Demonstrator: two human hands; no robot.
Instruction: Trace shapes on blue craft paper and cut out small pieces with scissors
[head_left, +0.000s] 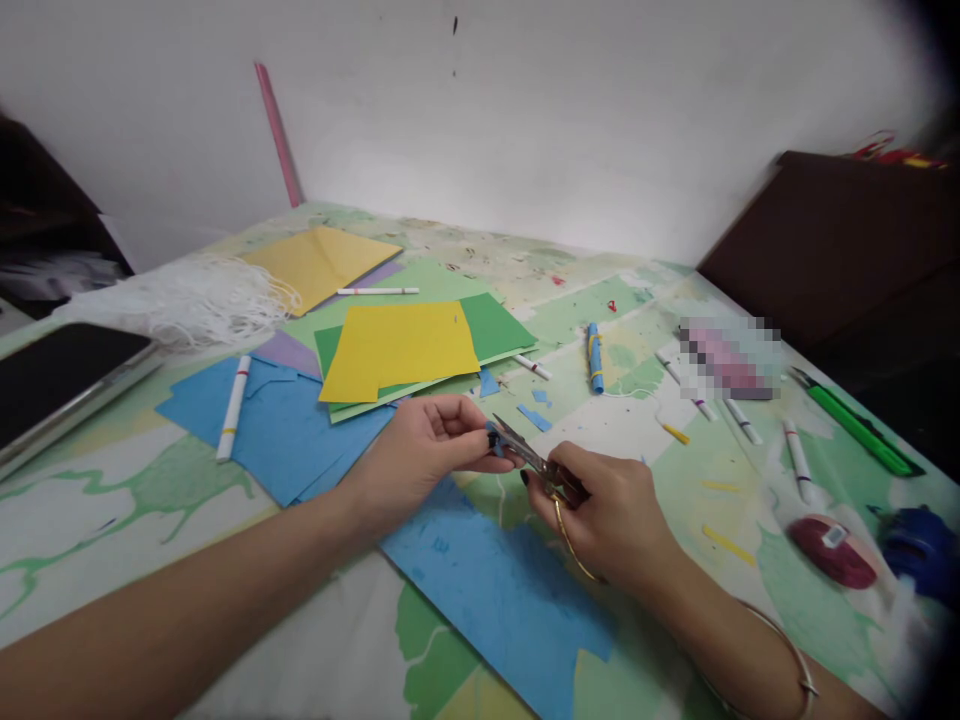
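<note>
While the patterned tabletop (337, 650) spreads out beneath everything, a long blue sheet (442, 550) lies at the near middle, passing below both my hands. Left of it, overlapping blue sheets (307, 430) spread out flat, and farther off a yellow sheet (405, 350) rests on a green sheet (502, 325).

My right hand (611, 510) is curled closed around the handles of the scissors, and my left hand (427, 440) pinches thumb to fingers, its other fingers loosely bent. The scissors (529, 452) reach leftward between the two hands, tips beside my left fingertips; I cannot tell how far apart the blades stand. They look like metal, stiff and fairly light, best held by the handles, well back from the sharp points.

Just beyond the blades, a few blue scraps (534, 417) lie loose on the tabletop. Smallest of all, the blue piece (499, 449) sits in my left pinch, mostly hidden by the fingers. It seems light and thin, likely to crease or tear if squeezed, so a soft grip at its edge suits it, fingertips clear of the steel.
</note>
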